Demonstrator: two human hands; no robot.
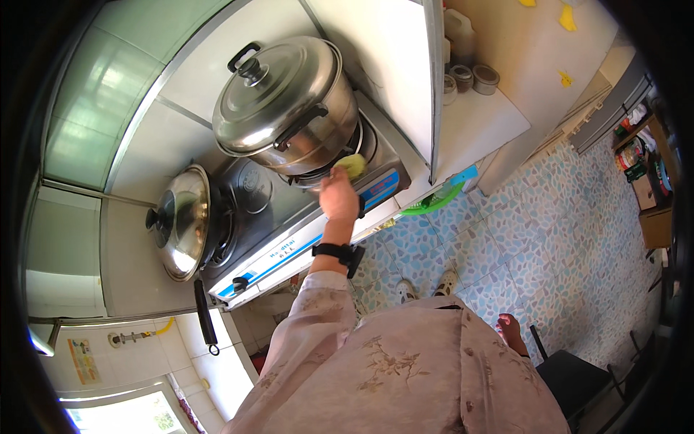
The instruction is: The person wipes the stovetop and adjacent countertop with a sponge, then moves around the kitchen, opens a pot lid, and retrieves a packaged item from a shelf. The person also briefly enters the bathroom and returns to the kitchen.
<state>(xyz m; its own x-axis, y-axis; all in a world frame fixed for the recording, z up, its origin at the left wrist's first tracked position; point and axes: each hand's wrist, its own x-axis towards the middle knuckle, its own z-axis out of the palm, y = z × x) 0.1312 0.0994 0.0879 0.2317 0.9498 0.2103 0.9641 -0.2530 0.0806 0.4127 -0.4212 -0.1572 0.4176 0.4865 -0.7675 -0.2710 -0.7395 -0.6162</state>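
Note:
My left hand (340, 198), with a black watch at the wrist, grips a yellow-green cloth or sponge (352, 166) at the front of the gas stove (282, 209). It is beside the right burner, just below a large lidded steel pot (312, 133). The pot covers most of that burner. A wok with a domed steel lid (187, 222) sits over the left burner, its black handle (204, 314) pointing towards me. My right hand (509, 330) hangs low at my side with loosely bent fingers, and I see nothing in it.
An upright white panel (390, 65) borders the stove's right side. Beyond it, small jars (486, 79) and a jug (460, 32) stand on a white counter. A green basket (434, 203) is below the counter edge. A black chair (572, 380) stands at lower right.

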